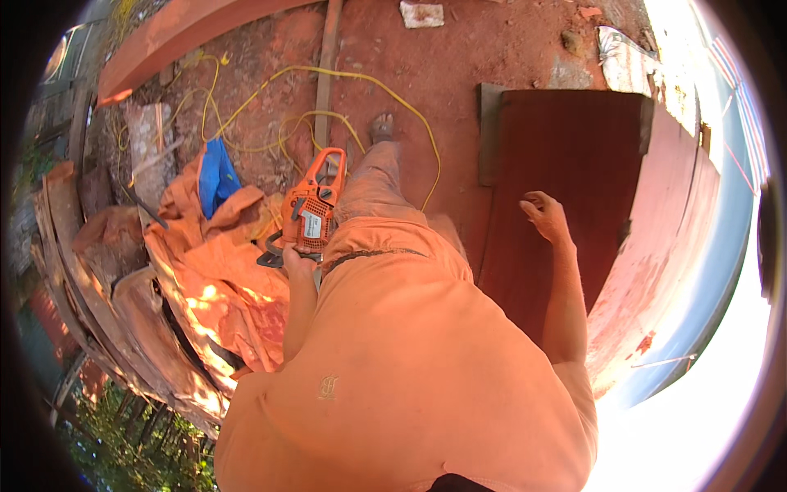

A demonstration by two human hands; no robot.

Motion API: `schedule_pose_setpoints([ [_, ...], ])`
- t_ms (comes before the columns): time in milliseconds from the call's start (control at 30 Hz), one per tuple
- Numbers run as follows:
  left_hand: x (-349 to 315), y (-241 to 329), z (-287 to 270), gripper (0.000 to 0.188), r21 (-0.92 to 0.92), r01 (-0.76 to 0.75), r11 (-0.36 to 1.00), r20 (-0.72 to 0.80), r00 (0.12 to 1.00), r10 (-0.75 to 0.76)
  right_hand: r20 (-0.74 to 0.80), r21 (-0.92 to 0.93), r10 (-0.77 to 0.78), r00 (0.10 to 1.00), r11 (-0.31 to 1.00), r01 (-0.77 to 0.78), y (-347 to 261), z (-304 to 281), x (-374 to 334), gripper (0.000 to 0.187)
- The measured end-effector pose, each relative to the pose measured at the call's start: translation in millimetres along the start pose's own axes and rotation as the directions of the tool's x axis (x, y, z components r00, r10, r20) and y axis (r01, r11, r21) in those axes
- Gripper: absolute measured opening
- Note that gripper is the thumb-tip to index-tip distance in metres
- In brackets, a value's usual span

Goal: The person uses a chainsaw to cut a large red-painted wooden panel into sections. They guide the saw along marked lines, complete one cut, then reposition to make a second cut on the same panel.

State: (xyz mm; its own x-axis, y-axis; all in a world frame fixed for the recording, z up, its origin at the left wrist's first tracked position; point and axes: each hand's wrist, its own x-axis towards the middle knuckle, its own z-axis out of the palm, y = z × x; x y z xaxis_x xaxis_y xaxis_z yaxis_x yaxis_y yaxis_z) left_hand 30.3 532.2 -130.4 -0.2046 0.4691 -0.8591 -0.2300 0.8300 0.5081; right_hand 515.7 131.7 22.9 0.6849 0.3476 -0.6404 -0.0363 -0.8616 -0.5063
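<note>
An orange chainsaw (309, 223) with an orange rear handle and a pale label hangs beside my left leg. My left hand (300, 261) is closed around its dark front handle, with the fingers partly hidden. Most of the saw's bar is out of sight. To the right, my right hand (544, 216) is held out over a broad, dark red wooden slab (566, 148). Its fingers are loosely bent and a little apart, and it holds nothing.
A yellow cord (373, 79) loops over the reddish ground around my foot. At left lie a crumpled orange tarp (225, 262), a blue cloth (216, 176) and stacked rough slabs (156, 328). A long timber (188, 37) curves across the far left; a narrow plank (325, 90) lies ahead.
</note>
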Motion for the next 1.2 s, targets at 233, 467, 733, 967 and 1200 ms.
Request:
schedule_pose_setpoints([
  [233,-4,66,172,0.025,0.031,0.105,0.994,0.169,0.98,-0.109,-0.065,0.044,-0.099,0.993,0.994,0.102,-95,-50,76,0.039],
  [467,-6,104,370,0.03,0.17,-0.046,0.984,0.217,0.976,0.008,-0.348,0.122,-0.186,0.919,0.963,0.241,-127,-105,172,0.038],
  [733,-47,73,649,0.029,0.425,-0.125,0.897,0.18,0.982,0.052,-0.466,0.405,0.044,0.884,0.899,0.169,-171,-168,274,0.037],
  [967,-68,12,844,0.023,0.706,-0.224,0.672,0.424,0.894,-0.148,-0.535,0.611,0.196,0.822,0.761,0.217,-175,-289,308,0.038],
  [1200,-103,-64,1033,0.021,0.596,-0.802,0.038,0.72,0.513,-0.468,-0.563,0.72,0.519,0.643,0.69,0.073,-100,-384,361,0.042],
])
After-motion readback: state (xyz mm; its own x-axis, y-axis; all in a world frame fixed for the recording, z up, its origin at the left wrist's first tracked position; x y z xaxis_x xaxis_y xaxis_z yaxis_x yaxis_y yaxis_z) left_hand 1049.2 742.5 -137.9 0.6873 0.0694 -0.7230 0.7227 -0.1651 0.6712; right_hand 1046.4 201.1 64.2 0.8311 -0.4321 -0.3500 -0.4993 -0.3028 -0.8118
